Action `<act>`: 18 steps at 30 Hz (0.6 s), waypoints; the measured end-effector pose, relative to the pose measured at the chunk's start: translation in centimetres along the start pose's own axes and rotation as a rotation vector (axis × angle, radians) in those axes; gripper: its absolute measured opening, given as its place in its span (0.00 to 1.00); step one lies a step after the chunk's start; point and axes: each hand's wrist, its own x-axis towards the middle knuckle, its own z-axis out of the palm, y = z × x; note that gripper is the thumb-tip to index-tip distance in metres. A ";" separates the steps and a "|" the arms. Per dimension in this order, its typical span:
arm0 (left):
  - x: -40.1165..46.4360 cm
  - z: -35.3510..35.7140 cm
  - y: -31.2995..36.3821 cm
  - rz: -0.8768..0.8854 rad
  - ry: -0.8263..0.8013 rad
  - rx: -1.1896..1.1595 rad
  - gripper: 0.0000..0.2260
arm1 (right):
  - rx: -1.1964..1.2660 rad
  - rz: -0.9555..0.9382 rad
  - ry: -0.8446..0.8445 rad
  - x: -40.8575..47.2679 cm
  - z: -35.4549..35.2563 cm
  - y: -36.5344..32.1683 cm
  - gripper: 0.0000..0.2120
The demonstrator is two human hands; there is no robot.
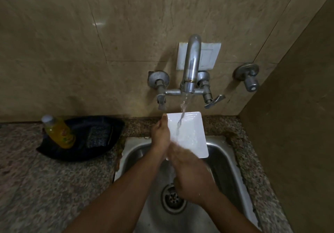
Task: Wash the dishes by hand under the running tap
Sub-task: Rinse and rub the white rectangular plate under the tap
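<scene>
Plate [189, 135] in left hand [160, 135]

No legible text, brand, number or sign is present. The label on the yellow bottle [59, 131], well to the left of the hand-held plate [189, 133], is too blurred to read.

plate [189, 133]: plain white, faint ridged lines along rim
bottle [58, 131]: yellow liquid, white cap
tray [101, 122]: dark navy, nearly black
counter [45, 178]: speckled grey-brown granite
sink [222, 160]: dull silver steel
tap [192, 61]: tarnished chrome
wall [72, 34]: beige marbled tiles
switch plate [209, 55]: white
</scene>
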 end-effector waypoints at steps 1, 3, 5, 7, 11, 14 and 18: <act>0.1 -0.1 -0.2 -0.019 -0.004 -0.003 0.13 | 0.002 -0.049 -0.015 -0.5 0.1 -0.4 0.41; -0.1 -0.2 -0.6 -0.072 -0.023 -0.013 0.14 | -0.074 -0.068 -0.014 -0.9 -0.2 0.4 0.42; -0.1 0.0 -1.0 -0.143 -0.057 -0.005 0.19 | -0.137 -0.012 0.094 -0.4 -0.3 1.2 0.40; -0.1 0.3 -0.8 -0.191 -0.102 -0.001 0.25 | -0.090 0.001 0.084 -0.5 -0.2 0.9 0.41; -0.3 0.3 -0.8 -0.129 -0.086 0.048 0.22 | -0.095 -0.091 -0.017 -1.5 -0.6 0.7 0.41; -0.2 0.8 -1.0 -0.140 -0.130 0.024 0.24 | -0.162 -0.017 0.078 -0.2 -1.2 1.3 0.41; -0.1 0.6 -1.0 -0.159 -0.121 0.026 0.24 | -0.058 -0.116 -0.020 -1.9 -1.0 0.1 0.42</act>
